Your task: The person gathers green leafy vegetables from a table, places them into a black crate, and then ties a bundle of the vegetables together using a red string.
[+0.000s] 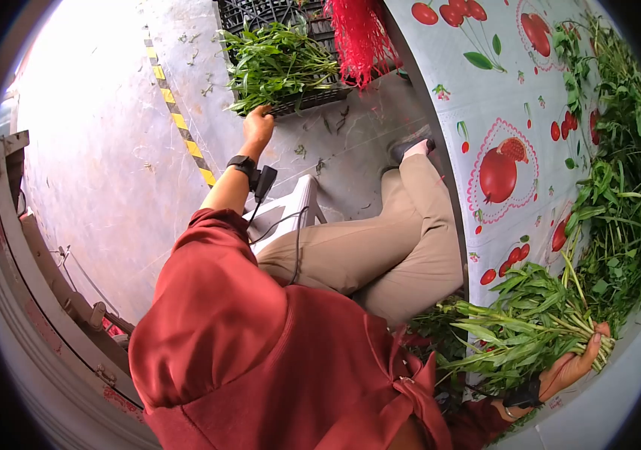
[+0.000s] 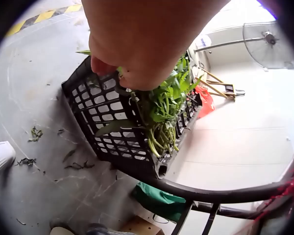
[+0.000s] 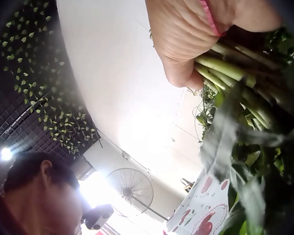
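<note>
At the top of the head view my left hand (image 1: 259, 127) grips the near rim of a black plastic crate (image 2: 110, 117), its fingers curled at the edge. Cut leafy greens (image 1: 279, 64) are heaped in the crate, stems toward one side. My right hand (image 1: 572, 369) holds a bunch of leafy green stems (image 1: 534, 322) by the cut ends, at the near right edge of the table. In the right wrist view, the thumb and palm of the right hand (image 3: 186, 44) wrap the thick pale stems (image 3: 225, 73), leaves hanging below.
A tablecloth with red fruit prints (image 1: 497, 172) covers the table, with a long pile of greens (image 1: 620, 180) along its far side. Red stringy strands (image 1: 358, 37) hang beside the crate. A white stool (image 1: 290, 210) stands near the legs. Leaf scraps dot the floor (image 1: 110, 150).
</note>
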The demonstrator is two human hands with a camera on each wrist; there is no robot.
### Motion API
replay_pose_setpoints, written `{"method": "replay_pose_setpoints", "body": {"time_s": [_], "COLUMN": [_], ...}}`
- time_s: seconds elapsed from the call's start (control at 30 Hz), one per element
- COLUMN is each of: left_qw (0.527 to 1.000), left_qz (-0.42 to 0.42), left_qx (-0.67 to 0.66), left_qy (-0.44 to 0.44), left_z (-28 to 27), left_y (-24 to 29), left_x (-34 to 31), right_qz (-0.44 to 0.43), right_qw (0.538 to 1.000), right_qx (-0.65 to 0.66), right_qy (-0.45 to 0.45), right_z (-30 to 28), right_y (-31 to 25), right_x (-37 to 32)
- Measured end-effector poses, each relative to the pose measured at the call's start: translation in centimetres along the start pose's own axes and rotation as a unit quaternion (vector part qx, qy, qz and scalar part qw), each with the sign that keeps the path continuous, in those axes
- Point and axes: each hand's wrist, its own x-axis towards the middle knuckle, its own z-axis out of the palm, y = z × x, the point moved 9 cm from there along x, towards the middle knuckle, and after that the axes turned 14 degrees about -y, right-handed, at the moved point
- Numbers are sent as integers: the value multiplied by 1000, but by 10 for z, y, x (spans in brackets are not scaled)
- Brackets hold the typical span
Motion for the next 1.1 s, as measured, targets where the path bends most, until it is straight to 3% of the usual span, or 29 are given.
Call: {"method": "replay_pose_setpoints", "body": {"time_s": [0.03, 0.1, 0.17, 0.23, 0.33, 0.37, 0.43, 0.57, 0.67, 0.9, 0.93, 0.97, 1.03, 1.1], "left_qw": [1000, 988, 986, 961, 940, 941, 922, 917, 929, 900, 890, 890, 905, 909], "left_qz": [1, 57, 95, 268, 333, 323, 344, 335, 246, 251, 307, 308, 253, 252], "left_qx": [-2, 124, 110, 43, 70, 87, 169, 211, 269, 356, 336, 335, 341, 332], "left_qy": [1, 75, 77, 47, -9, -43, -50, -51, -58, -25, 14, 14, -26, -3], "left_z": [-6, -24, -23, -11, 22, 36, 55, 75, 79, 83, 79, 82, 79, 72], "left_y": [10, 49, 71, 105, 137, 140, 149, 154, 148, 149, 152, 150, 154, 160], "left_x": [-11, -41, -49, -51, -37, -27, -18, 4, 17, 31, 27, 32, 33, 28], "right_qz": [8, 5, 5, -2, -6, -8, -10, -7, -8, -5, -9, -10, -2, -4], "right_qw": [1000, 1000, 1000, 999, 998, 998, 1000, 1000, 1000, 1000, 999, 999, 1000, 1000], "right_qx": [-17, -5, 6, -31, -57, -57, -14, -18, 0, -13, -21, -22, 13, 2], "right_qy": [-3, 2, 6, 17, 12, 11, 0, -9, -22, -28, -32, -31, -16, -22], "right_z": [-2, 1, 8, 14, 10, 9, 6, -5, 0, 5, 7, 9, 20, 16], "right_y": [0, 0, 0, -6, -7, -6, -2, 2, 2, 1, 0, -1, 0, -1], "right_x": [0, -1, -3, -5, -2, -1, -1, 2, 2, 3, 3, 2, -1, 0]}}
